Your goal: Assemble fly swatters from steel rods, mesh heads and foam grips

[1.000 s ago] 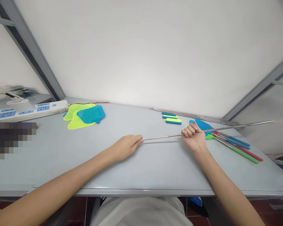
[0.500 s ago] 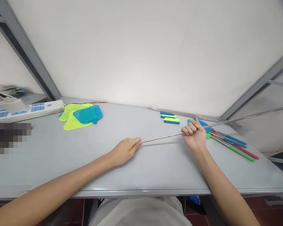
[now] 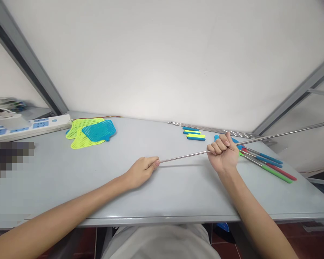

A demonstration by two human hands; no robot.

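A thin metal telescopic rod (image 3: 185, 157) slants across the desk, rising toward the right, where its far end runs out of the picture. My left hand (image 3: 140, 173) pinches its near end between thumb and fingers; the tip is hidden inside. Farther along, my right hand (image 3: 223, 153) is wrapped round the rod in a fist, palm side toward me. Behind and right of that fist lie several fly swatters with blue, red and green handles (image 3: 277, 174); their heads, one of them blue, are partly covered by the hand.
Yellow mesh swatter heads (image 3: 86, 141) and a blue one (image 3: 99, 130) overlap at left. Several short blue and yellow tubes (image 3: 196, 136) lie before a bundle of metal rods (image 3: 205, 128) along the wall. A white power strip (image 3: 54, 125) stands far left.
The rod's far end has moved right, out of the picture. My left hand has shifted slightly left, still pinching the near end. My right fist stays nearly in place.
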